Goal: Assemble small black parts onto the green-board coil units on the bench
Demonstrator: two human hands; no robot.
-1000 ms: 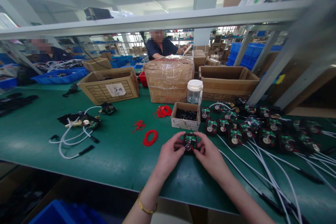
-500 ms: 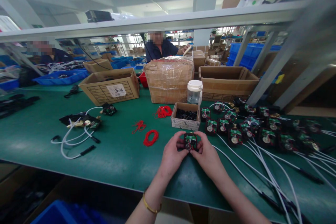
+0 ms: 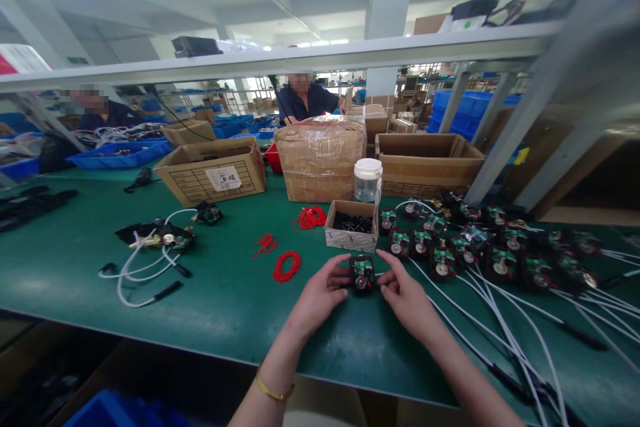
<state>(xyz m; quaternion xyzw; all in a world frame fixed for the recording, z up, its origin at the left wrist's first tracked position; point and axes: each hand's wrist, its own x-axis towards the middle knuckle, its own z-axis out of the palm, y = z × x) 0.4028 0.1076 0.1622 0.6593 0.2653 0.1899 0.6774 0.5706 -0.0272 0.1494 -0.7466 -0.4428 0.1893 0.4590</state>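
A small black unit with a green circuit board (image 3: 362, 273) rests on the green table between my two hands. Just left of it is my left hand (image 3: 323, 290), fingers apart, with a gold bangle on the wrist. On its other side my right hand (image 3: 403, 287) is spread, thumb and fingertips near the unit's edge, holding nothing. Beyond the unit stands a small carton of black parts (image 3: 351, 240). Red wire coils (image 3: 287, 266) lie to the left of my left hand.
Many similar units (image 3: 443, 263) with white cables cover the right side. More assemblies (image 3: 170, 239) lie at left. Cardboard boxes (image 3: 320, 160) and a lidded jar (image 3: 368, 180) line the back, below a metal shelf (image 3: 300, 59). Two people are behind.
Both hands have let go of the unit and moved apart from it, one to each side. The view has shifted slightly. The person opposite has lowered a raised hand.
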